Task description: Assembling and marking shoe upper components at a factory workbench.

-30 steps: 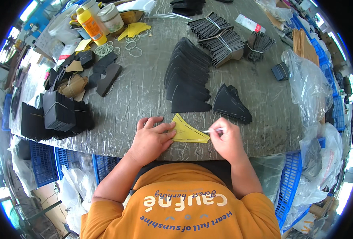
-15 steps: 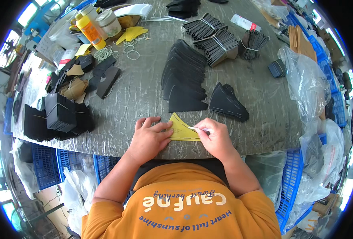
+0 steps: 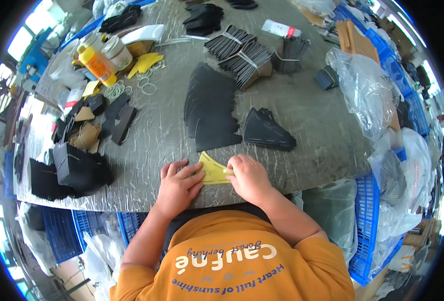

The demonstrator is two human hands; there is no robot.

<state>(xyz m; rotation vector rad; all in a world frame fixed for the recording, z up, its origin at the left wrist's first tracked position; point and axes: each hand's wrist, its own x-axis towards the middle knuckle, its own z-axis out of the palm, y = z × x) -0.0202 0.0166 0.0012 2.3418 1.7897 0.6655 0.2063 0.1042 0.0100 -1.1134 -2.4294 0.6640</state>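
Observation:
A yellow curved triangular template (image 3: 213, 173) with slots lies flat near the table's front edge. My left hand (image 3: 178, 183) rests with fingers spread, its fingertips pressing on the template's left side. My right hand (image 3: 249, 178) is closed around a slim white pen (image 3: 226, 171) over the template's right part; most of the pen is hidden by the fingers. Whether a piece lies under the template cannot be seen. Just beyond is a fanned row of black cut pieces (image 3: 212, 110). To its right sits a smaller stack of black pieces (image 3: 268, 130) with light dashed marks.
Banded bundles of black pieces (image 3: 242, 55) lie farther back. Dark stacks (image 3: 71, 170) stand at the left, below loose scraps. A yellow bottle (image 3: 97, 65), jars (image 3: 117, 52) and rubber bands (image 3: 116, 90) are at back left. Clear plastic bags (image 3: 365, 95) hang over the right edge.
The whole view has shifted, so most table things appear farther left. My right hand has come in closer over the template's right side, covering more of the pen. My left hand stays on the template.

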